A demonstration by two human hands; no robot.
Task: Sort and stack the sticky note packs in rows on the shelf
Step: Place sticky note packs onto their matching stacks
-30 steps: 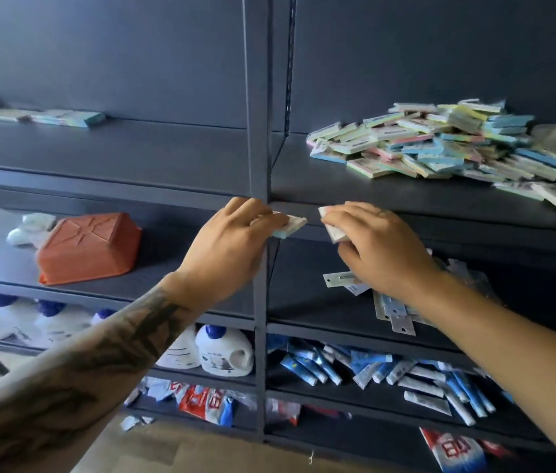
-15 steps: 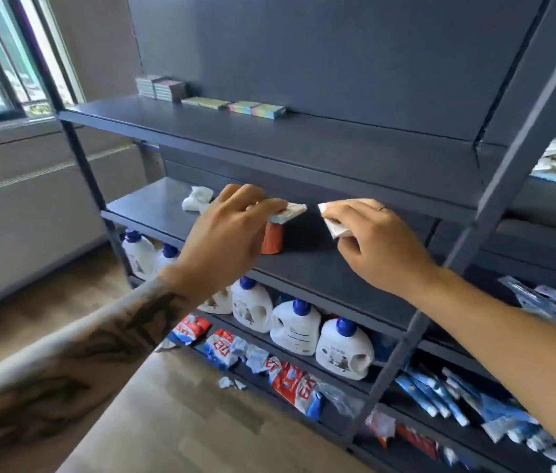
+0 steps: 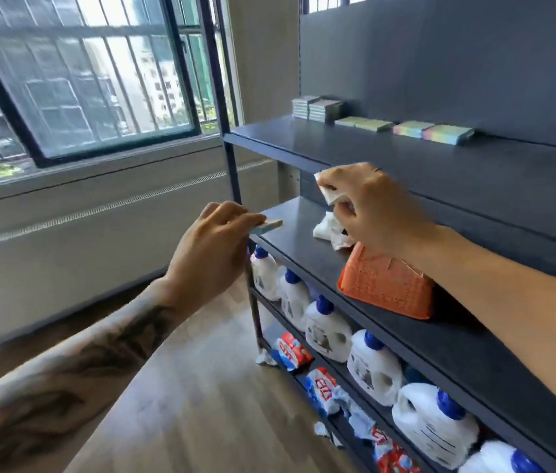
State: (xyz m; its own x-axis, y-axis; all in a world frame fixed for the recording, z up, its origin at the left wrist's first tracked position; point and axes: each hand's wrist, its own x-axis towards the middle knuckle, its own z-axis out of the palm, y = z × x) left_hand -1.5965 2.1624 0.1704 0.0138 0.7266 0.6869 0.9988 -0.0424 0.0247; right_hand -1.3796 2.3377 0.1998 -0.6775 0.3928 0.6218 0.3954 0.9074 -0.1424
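Head view: left hand (image 3: 215, 247) pinches a pack (image 3: 267, 227) by the middle shelf (image 3: 406, 332); right hand (image 3: 377, 209) grips a blurred white pack (image 3: 327, 192). Stacked packs (image 3: 382, 122) line the top shelf (image 3: 474, 172). An orange basket (image 3: 385, 288), partly under the right forearm, sits beside crumpled wrappers (image 3: 326, 230); bottles (image 3: 372, 367) below.
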